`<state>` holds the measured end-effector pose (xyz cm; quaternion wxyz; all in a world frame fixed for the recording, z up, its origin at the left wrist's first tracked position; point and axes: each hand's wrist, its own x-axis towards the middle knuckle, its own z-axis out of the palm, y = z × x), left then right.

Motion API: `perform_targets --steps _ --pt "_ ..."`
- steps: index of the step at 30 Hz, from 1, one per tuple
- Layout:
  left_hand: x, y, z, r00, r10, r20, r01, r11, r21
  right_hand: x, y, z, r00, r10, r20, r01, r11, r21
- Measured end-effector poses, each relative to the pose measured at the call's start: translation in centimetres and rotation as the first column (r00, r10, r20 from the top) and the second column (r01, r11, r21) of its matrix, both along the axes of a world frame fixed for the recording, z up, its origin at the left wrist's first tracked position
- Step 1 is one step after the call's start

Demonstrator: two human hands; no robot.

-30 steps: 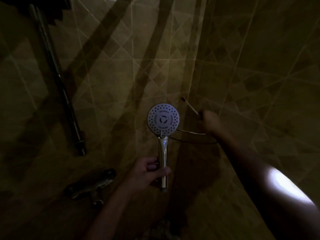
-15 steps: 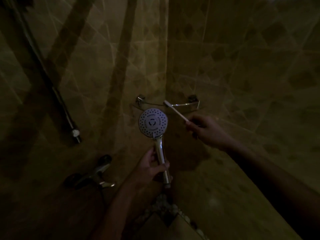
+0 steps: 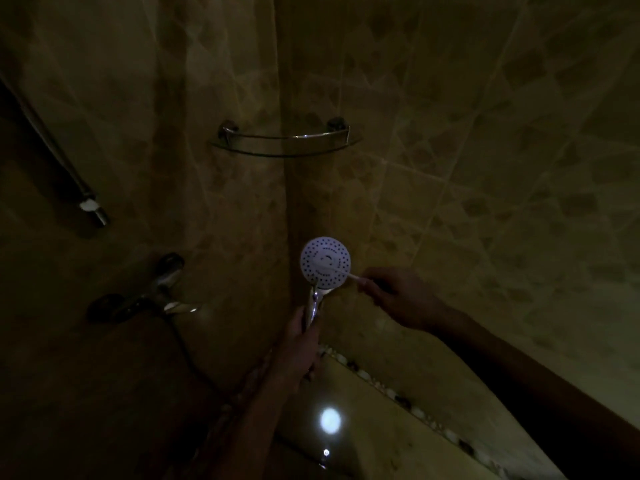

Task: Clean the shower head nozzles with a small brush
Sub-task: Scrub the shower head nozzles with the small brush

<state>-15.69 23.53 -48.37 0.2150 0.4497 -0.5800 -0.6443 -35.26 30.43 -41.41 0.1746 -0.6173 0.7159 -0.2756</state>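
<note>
Two fixtures show at the far left of the dim tiled corner: a chrome riser pipe and, lower, a mixer tap. A glass corner shelf sits higher up. Below it the left hand grips the chrome handle of the shower head, its white nozzle face turned towards the camera. The small brush lies across that face, its handle pinched by the right hand just beside the head.

A curved glass corner shelf with a chrome rail is hanging in the far corner of the beige tiled walls. A chrome mixer tap is jutting out at left, under a chrome riser bar.
</note>
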Motion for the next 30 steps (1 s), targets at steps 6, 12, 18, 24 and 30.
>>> perform_targets --steps 6,12,18,24,30 --pt "-1.3 5.1 -1.2 0.998 -0.01 0.068 0.019 0.992 -0.124 -1.5 4.2 -2.7 0.995 0.029 -0.094 -0.036 0.997 -0.073" --pt "-3.7 9.6 -1.5 0.996 -0.032 0.084 0.043 0.989 -0.142 -5.4 8.4 -5.0 0.985 0.079 -0.154 -0.087 0.995 -0.047" --pt "-5.6 13.0 0.0 0.991 -0.051 0.125 0.08 0.968 -0.237 -9.3 9.6 -6.3 0.977 0.027 -0.214 -0.042 0.997 -0.066" --pt "-6.6 14.0 -0.3 0.993 -0.057 0.105 0.084 0.957 -0.279 -10.6 9.6 -4.7 0.986 -0.051 -0.159 0.015 0.975 -0.22" --pt "-6.7 13.3 -1.5 0.995 -0.011 0.097 0.04 0.95 -0.309 -10.2 10.7 -5.1 0.939 0.162 -0.303 -0.193 0.978 -0.075"
